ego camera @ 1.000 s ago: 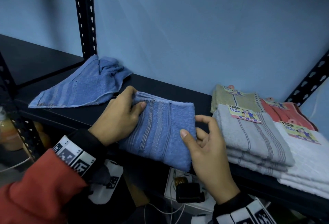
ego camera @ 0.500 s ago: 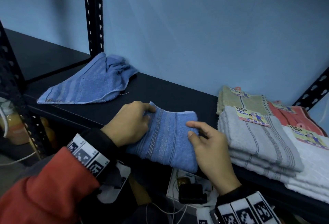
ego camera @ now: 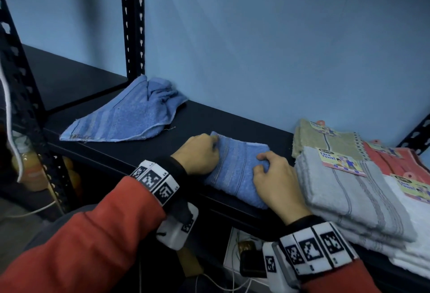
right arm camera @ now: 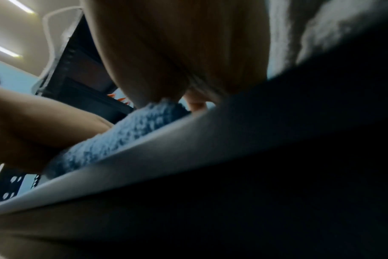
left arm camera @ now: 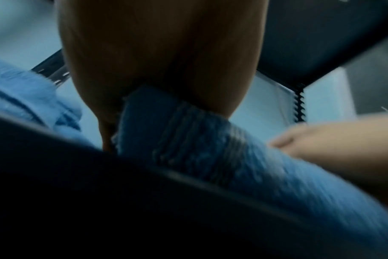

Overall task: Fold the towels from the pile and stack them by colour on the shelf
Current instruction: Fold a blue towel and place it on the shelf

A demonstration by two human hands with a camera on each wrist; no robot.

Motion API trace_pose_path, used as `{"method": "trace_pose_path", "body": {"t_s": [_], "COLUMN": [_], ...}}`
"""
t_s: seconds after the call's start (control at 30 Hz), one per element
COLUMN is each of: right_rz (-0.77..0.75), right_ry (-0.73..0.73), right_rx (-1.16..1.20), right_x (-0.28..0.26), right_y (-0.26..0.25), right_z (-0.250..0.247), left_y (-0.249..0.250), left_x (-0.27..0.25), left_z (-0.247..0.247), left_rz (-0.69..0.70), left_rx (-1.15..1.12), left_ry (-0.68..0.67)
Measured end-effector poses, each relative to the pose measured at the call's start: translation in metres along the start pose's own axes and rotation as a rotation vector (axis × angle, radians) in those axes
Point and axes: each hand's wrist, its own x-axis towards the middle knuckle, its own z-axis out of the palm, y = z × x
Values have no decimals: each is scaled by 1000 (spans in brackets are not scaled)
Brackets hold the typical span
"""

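Observation:
A folded blue towel (ego camera: 237,169) with darker stripes lies on the black shelf (ego camera: 144,150), its near end hanging over the front edge. My left hand (ego camera: 200,153) grips its left edge with curled fingers; the left wrist view shows the blue towel (left arm camera: 188,140) pinched under that hand (left arm camera: 162,70). My right hand (ego camera: 274,176) holds the right edge, thumb on top and fingers curled round it. In the right wrist view the blue towel (right arm camera: 122,133) shows just above the shelf lip. A second blue towel (ego camera: 125,115) lies loose and crumpled at the back left.
Right of the folded towel stands a stack of grey towels (ego camera: 344,195) with a label, on white towels (ego camera: 414,222). Behind are an olive towel (ego camera: 325,136) and a coral towel (ego camera: 391,160). A black upright post (ego camera: 132,22) rises at the back left. Boxes and cables (ego camera: 242,260) sit below.
Both hands have carried the folded blue towel forward and set it down on the shelf, close beside the grey stack. Both hands keep hold of its edges.

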Motion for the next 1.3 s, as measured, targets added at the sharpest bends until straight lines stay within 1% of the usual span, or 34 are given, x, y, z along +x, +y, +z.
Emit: {"method": "trace_pose_path", "body": {"t_s": [0.03, 0.07, 0.13, 0.17, 0.2, 0.23, 0.3, 0.33, 0.37, 0.4, 0.53, 0.63, 0.7, 0.77, 0.8, 0.87, 0.93, 0.97, 1.03, 1.07, 1.1, 1.13, 1.17, 1.2, 1.23, 1.27, 1.3], "right_rz": [-27, -69, -189, -251, -296, -308, -261, -221, -182, -154, -80, -21, -68, -176, -212, -199, -170, -164, -157, -155, -157, -154, -142, -115, -89, -69, -70], "right_ry": [-9, 13, 134, 172, 166, 97, -118, -203, -257, -280, -253, -264, -224, -176, -188, -242, -240, -226, -197, -188, -177, -161, -137, -111, -92, -85, -84], "right_rx": [-65, -131, -225, -246, -259, -268, -302, -314, -315, -305, -246, -117, -92, -142, -143, -58, 35, 56, 69, 80, 104, 142, 193, 240, 280, 305, 312], "right_x": [0, -2, -6, -6, -4, -1, 5, 7, 9, 10, 9, 2, -6, -14, -17, -19, -15, -13, -10, -9, -8, -7, -5, -4, -3, -2, -2], "right_y": [-2, -4, -11, -15, -18, -20, -17, -13, -8, -3, 7, 10, 10, 8, 9, 11, 14, 16, 19, 21, 22, 23, 24, 25, 25, 25, 24], "right_z": [-1, 0, 4, 7, 11, 16, 26, 29, 30, 31, 27, 20, 16, 15, 16, 15, 12, 11, 10, 11, 12, 12, 12, 11, 10, 10, 9], "left_y": [0, 0, 1, 2, 4, 6, 7, 5, 4, 2, 0, -2, -4, -7, -7, -8, -8, -8, -6, -3, 1, 5, 9, 13, 15, 16, 15], "left_x": [0, -2, -5, -6, -6, -5, -4, -3, -4, -5, -8, -12, -16, -20, -21, -24, -24, -25, -29, -34, -39, -45, -51, -55, -56, -56, -55], "left_z": [4, 8, 15, 17, 18, 19, 23, 26, 29, 31, 33, 31, 30, 31, 30, 27, 24, 22, 19, 18, 17, 17, 17, 18, 20, 22, 22], "left_rz": [9, 16, 21, 33, 57, 77, 62, 43, 32, 26, 6, 21, 50, 79, 90, 102, 94, 88, 100, 133, 193, 271, 350, 407, 438, 457, 472], "left_rx": [-12, -24, -12, 20, 41, 39, 41, 67, 92, 106, 99, 87, 96, 145, 167, 169, 138, 131, 186, 235, 263, 260, 240, 218, 227, 262, 270], "left_ry": [21, 60, 157, 195, 211, 195, 85, 33, 5, -4, -28, -58, -92, -117, -127, -152, -169, -154, -50, 23, 78, 88, 44, -35, -110, -147, -136]}}
